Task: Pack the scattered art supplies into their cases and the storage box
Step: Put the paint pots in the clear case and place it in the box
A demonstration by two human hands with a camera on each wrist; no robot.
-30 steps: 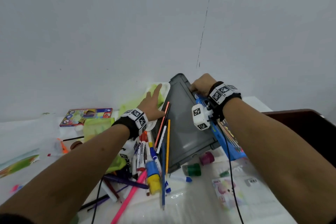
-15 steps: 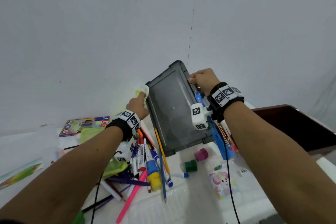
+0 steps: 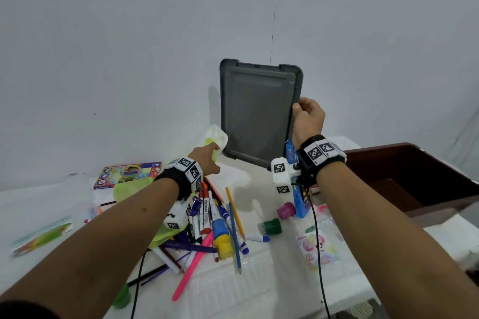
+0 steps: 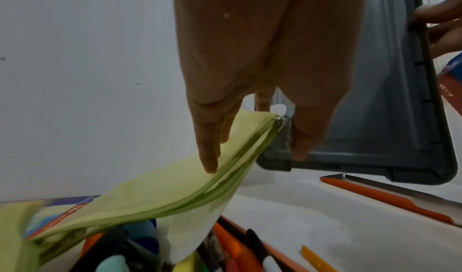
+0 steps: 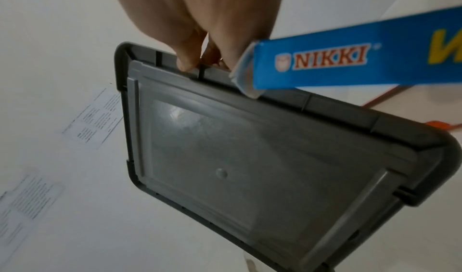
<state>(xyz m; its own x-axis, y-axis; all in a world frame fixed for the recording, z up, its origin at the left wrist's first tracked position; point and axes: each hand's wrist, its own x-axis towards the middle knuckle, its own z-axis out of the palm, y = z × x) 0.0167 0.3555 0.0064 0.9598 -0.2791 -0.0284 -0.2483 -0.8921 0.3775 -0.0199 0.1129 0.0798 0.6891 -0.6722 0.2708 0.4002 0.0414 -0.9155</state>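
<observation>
A grey plastic lid [image 3: 256, 111] stands upright on its short edge against the white wall. My right hand [image 3: 307, 111] grips its right rim, with fingers curled over the edge [image 5: 190, 62]. To the lid's lower left, my left hand [image 3: 207, 159] pinches the zipper end of a yellow-green zip pouch [image 4: 175, 189] and lifts it; a white piece [image 3: 217, 136] shows just above the fingers. The pouch's other end hangs down to a pile of markers, pens and pencils [image 3: 215, 223] on the white table.
A blue NIKKI box [image 3: 298, 194] leans by my right wrist, beside the lid's edge [image 5: 350, 58]. Pink [image 3: 286, 211] and green [image 3: 272, 226] paint pots and a sticker sheet [image 3: 317, 248] lie in front. A colourful pencil box [image 3: 127, 175] lies far left, a dark brown box [image 3: 414, 176] at right.
The lid has swung from a tilted lean to upright against the wall, my right hand going with it. My left hand has taken the pouch's end and lifted it.
</observation>
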